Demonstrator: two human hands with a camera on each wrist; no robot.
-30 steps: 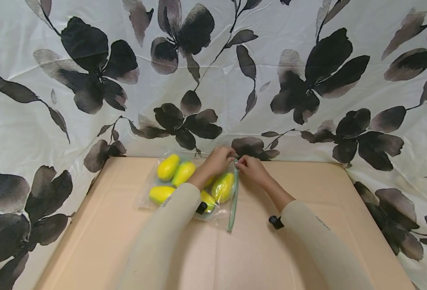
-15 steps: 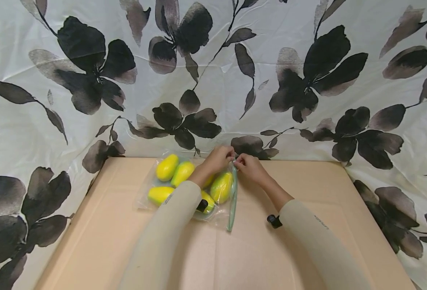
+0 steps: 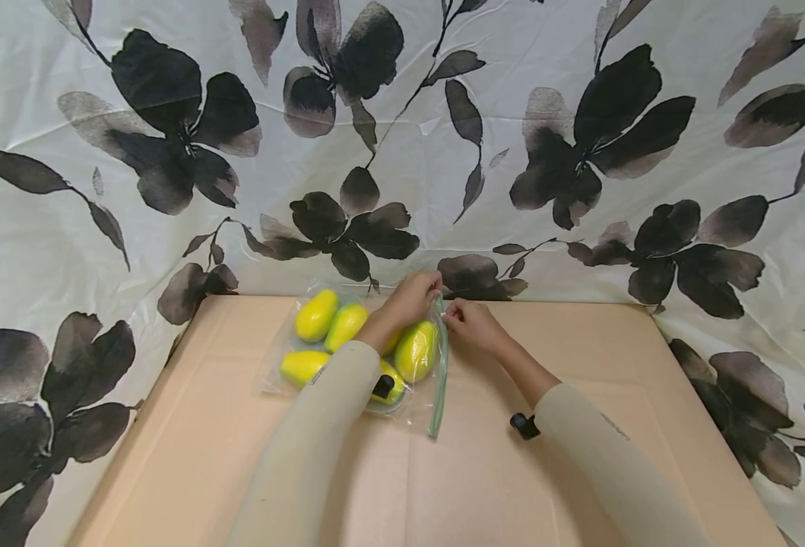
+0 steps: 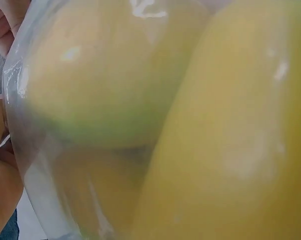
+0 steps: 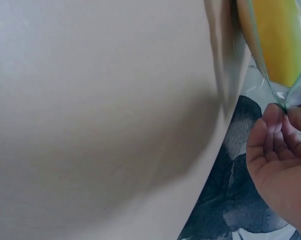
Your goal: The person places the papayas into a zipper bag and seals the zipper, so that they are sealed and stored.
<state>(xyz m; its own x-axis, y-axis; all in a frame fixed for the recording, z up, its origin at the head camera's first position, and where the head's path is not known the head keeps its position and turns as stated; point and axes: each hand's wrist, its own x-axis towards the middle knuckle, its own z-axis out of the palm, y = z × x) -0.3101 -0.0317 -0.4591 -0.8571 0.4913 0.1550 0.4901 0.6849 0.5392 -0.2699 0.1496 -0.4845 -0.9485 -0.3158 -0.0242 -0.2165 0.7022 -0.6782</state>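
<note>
A clear zip bag [image 3: 419, 410] with a green zip strip lies on the board, its mouth to the right. Several plump yellow fruits [image 3: 316, 315] tinged with green, mango- or papaya-like, show through the plastic. At the mouth's far corner my left hand [image 3: 409, 300] grips the bag, its forearm crossing over the fruits. Just right of it my right hand [image 3: 473, 323] pinches the zip strip between curled fingers and thumb. Seen from the right wrist, two green zip lines [image 5: 264, 65] spread apart above the pinch. Fruits [image 4: 230, 140] behind plastic fill most of the left wrist view.
The bag rests near the back edge of a tan cardboard surface [image 3: 484, 471]. Behind and around it hangs white cloth [image 3: 443, 175] printed with dark flowers. A small black camera [image 3: 524, 425] is strapped at the right cuff, another [image 3: 383, 386] at the left.
My right hand has shifted slightly toward me along the zip strip, opening a small gap from the left hand. The left hand stays at the far corner; the fruits barely move.
</note>
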